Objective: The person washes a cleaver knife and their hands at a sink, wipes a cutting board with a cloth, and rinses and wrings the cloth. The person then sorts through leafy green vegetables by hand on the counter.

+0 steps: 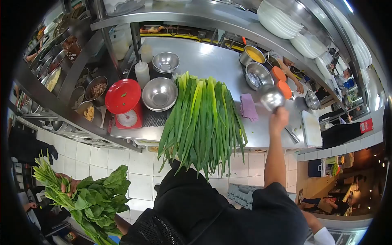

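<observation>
My left hand point(67, 185), at the lower left, is wrapped round the stems of a big bunch of leafy greens point(98, 194) held over the floor. Leaves hide part of that forearm. With my right arm stretched over the steel table point(196, 51), my right hand point(279, 118) grips a shiny metal bowl point(272, 98) by its near side. A large heap of long leek-like greens point(204, 118) lies between my hands, its tips hanging over the table's front edge. Just left of the bowl is a purple cloth point(248, 107).
A red scale point(127, 116), a white squeeze bottle point(142, 73) and steel bowls point(159, 94) stand left of the heap. Orange-lidded tubs point(283, 89) and a pot of yellow liquid point(252, 55) stand at right. A co-worker's arm point(295, 77) reaches in beyond. An overhead shelf point(183, 18) crosses above.
</observation>
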Demonstrator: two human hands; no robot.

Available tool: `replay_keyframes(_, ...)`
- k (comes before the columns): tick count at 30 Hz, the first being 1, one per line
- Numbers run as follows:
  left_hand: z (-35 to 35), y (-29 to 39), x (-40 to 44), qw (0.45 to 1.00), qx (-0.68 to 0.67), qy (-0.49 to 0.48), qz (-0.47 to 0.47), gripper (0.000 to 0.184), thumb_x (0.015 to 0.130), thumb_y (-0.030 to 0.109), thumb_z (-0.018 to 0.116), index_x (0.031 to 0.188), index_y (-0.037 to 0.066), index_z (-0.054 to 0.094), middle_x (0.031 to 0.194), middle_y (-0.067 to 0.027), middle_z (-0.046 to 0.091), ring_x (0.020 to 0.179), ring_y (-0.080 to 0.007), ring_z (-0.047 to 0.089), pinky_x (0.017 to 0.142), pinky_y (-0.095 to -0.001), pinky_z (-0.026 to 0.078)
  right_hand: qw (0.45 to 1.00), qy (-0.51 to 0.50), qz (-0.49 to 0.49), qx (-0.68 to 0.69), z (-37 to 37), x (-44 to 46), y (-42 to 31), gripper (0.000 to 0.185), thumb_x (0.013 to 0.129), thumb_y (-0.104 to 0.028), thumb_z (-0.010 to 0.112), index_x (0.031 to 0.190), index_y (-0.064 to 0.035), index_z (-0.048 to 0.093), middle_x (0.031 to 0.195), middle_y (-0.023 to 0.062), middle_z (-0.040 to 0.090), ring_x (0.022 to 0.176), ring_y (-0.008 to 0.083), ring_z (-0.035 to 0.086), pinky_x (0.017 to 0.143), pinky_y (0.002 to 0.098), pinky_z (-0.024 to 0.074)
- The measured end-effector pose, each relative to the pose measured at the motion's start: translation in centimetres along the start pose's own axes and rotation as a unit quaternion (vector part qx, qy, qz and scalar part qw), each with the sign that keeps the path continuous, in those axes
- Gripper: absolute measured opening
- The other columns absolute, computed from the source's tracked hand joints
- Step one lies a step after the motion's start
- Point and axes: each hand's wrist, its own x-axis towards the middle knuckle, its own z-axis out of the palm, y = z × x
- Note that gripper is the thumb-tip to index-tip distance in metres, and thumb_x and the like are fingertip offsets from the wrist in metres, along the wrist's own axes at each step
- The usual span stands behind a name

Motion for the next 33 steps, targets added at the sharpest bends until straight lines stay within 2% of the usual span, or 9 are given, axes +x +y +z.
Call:
replay_keyframes(4,-0.1,-0.7,-0.3,1.0,-0.009,0.0,0.008,0.061,0.094,0.023,0.063,0.149,0.011,0.039,0.11,0.0007,0.057,0.093,-0.0154,0.056,0.088,-0.0351,0.046,0.957,-0.264,-0.097,-0.071,2.7,-2.0,1.7,0.015,0.073,-0.002,0.064,0.086,-0.0081,0.062,0.089,0.0122,0.065,0.091,0.0354,0.063,0.073,0.0465,0.0542)
replay_keyframes(13,0.1,-1.0,-0.1,1.0,0.004,0.004,0.013,0.06,0.095,0.024,0.062,0.149,0.011,0.039,0.11,0.0009,0.058,0.093,-0.0154,0.056,0.088,-0.0352,0.046,0.998,-0.023,-0.015,-0.062,-1.2,5.5,-1.0,0.015,0.072,0.001,0.061,0.085,-0.0079,0.059,0.087,0.0127,0.062,0.089,0.0361,0.06,0.074,0.048,0.0521)
replay_keyframes(15,0.1,-0.7,0.3,1.0,0.004,0.002,0.014,0.06,0.095,0.024,0.062,0.149,0.01,0.039,0.11,0.0009,0.058,0.093,-0.0154,0.056,0.088,-0.0352,0.046,0.99,-0.063,-0.117,0.047,2.9,-0.2,1.2,0.01,0.072,0.0,0.062,0.08,-0.0078,0.061,0.083,0.013,0.063,0.089,0.0359,0.061,0.075,0.0479,0.0528)
replay_keyframes(17,0.3,0.1,0.7,1.0,0.005,0.0,0.029,0.06,0.095,0.024,0.062,0.149,0.01,0.039,0.11,0.0009,0.058,0.093,-0.0154,0.056,0.088,-0.0352,0.046,0.95,-0.272,-0.15,-0.043,4.4,-3.5,2.0,0.006,0.074,-0.003,0.064,0.077,-0.0077,0.064,0.084,0.0135,0.065,0.089,0.0351,0.064,0.076,0.0478,0.0536)
replay_keyframes(21,2.5,0.9,2.1,0.997,0.02,-0.038,0.066,0.059,0.096,0.024,0.061,0.149,0.01,0.039,0.11,0.001,0.058,0.093,-0.0154,0.056,0.088,-0.0353,0.046,0.956,-0.242,-0.154,-0.071,6.5,0.8,3.2,0.012,0.082,-0.012,0.064,0.093,-0.0085,0.07,0.085,0.0161,0.068,0.077,0.0345,0.069,0.066,0.0472,0.0544)
replay_keyframes(26,4.0,1.4,2.1,0.994,0.014,-0.065,0.087,0.059,0.095,0.024,0.062,0.147,0.011,0.04,0.11,0.0012,0.058,0.093,-0.0156,0.055,0.088,-0.0353,0.047,0.996,0.01,-0.079,-0.051,0.2,7.3,-0.4,0.016,0.075,-0.001,0.062,0.09,-0.0044,0.065,0.088,0.0147,0.065,0.091,0.0368,0.064,0.08,0.0479,0.0501)
replay_keyframes(29,4.2,1.7,2.2,0.994,0.002,-0.078,0.072,0.058,0.091,0.025,0.066,0.142,0.014,0.042,0.109,0.0019,0.056,0.094,-0.0161,0.053,0.087,-0.0355,0.047,0.999,-0.013,-0.044,-0.008,2.9,1.3,1.8,0.016,0.076,-0.004,0.063,0.091,-0.0032,0.066,0.093,0.0162,0.066,0.098,0.037,0.063,0.08,0.0463,0.0506)
replay_keyframes(32,4.6,1.7,1.7,0.994,-0.019,-0.092,0.046,0.057,0.087,0.025,0.071,0.137,0.017,0.045,0.108,0.0025,0.054,0.095,-0.0167,0.052,0.086,-0.0356,0.047,0.927,-0.299,-0.212,-0.075,7.0,-4.1,2.9,0.02,0.075,-0.004,0.062,0.094,-0.0049,0.068,0.094,0.0152,0.067,0.092,0.0375,0.065,0.083,0.0467,0.0523)
replay_keyframes(33,4.9,1.6,1.4,0.995,-0.025,-0.094,0.034,0.057,0.086,0.025,0.072,0.135,0.018,0.045,0.107,0.0027,0.054,0.095,-0.0169,0.051,0.086,-0.0357,0.047,0.927,-0.29,-0.23,-0.066,8.4,-2.1,2.1,0.02,0.075,-0.004,0.062,0.094,-0.0049,0.068,0.094,0.0152,0.067,0.092,0.0375,0.065,0.083,0.0467,0.0523)
